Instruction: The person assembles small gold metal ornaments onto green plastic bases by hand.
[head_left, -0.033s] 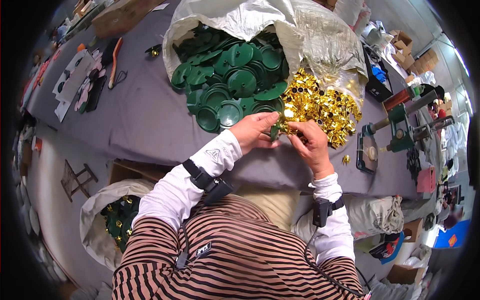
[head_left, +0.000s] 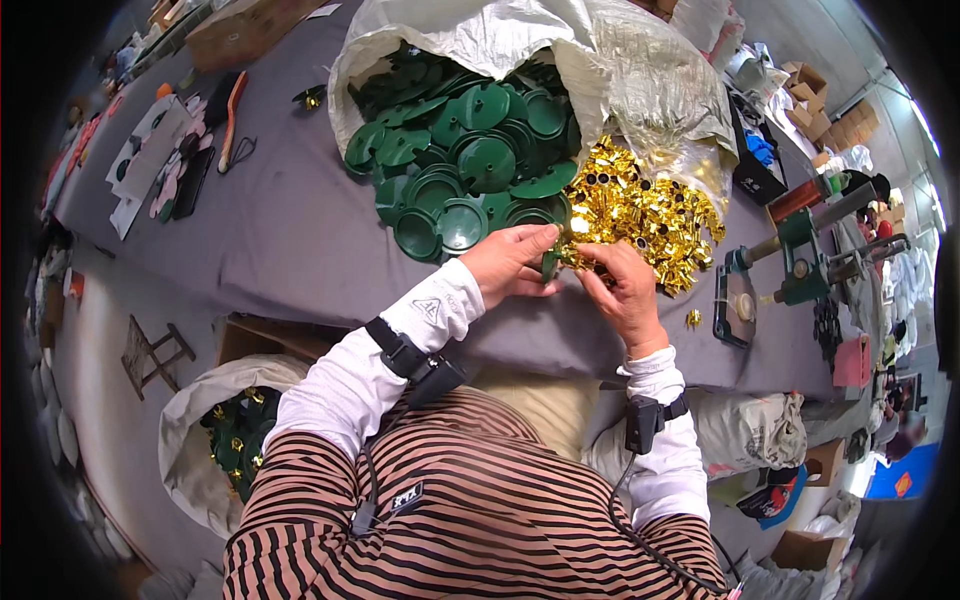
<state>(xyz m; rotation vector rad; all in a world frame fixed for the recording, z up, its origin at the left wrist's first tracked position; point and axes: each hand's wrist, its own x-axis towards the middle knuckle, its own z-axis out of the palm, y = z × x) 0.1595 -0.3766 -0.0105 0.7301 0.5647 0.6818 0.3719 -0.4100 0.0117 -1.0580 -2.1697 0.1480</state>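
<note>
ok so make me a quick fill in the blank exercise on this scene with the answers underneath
1. Between the thumb and fingers of the left hand shows a piece coloured ____.
2. The gold pieces are heaped to the ____ of the green discs.
3. The sack that the green discs spill from is ____.
4. The strap around the person's left forearm is ____.

Missing words: green; right; white; black

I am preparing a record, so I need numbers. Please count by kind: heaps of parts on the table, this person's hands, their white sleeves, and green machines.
Heaps: 2 (green discs, gold pieces)
Hands: 2 (left hand, right hand)
White sleeves: 2
Green machines: 1
Total: 7
</note>
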